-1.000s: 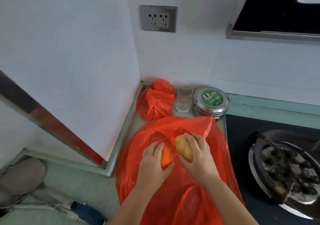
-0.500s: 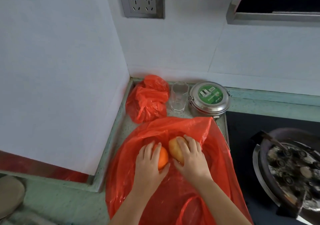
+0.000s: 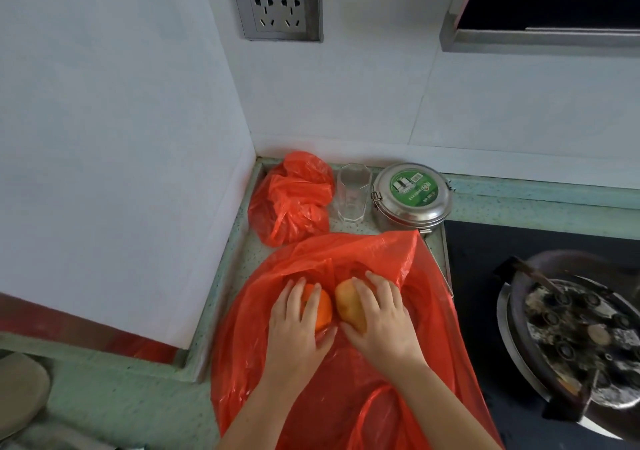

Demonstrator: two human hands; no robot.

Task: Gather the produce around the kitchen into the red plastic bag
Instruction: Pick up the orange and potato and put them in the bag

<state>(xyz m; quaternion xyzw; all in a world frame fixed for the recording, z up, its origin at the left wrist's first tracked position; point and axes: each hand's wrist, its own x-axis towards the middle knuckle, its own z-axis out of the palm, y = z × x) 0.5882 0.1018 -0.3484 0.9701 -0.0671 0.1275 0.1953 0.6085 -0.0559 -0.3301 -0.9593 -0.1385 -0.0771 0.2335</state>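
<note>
At lower centre of the frame, the red plastic bag (image 3: 346, 380) lies spread on the green desk (image 3: 114, 401). The left hand (image 3: 298, 328) wraps its fingers around an orange (image 3: 322, 309); the right hand (image 3: 381, 325) grips a yellowish fruit (image 3: 348, 302). Both fruits sit touching at the bag's mouth.

red bag (image 3: 429, 311), orange fruit (image 3: 323, 309)
</note>
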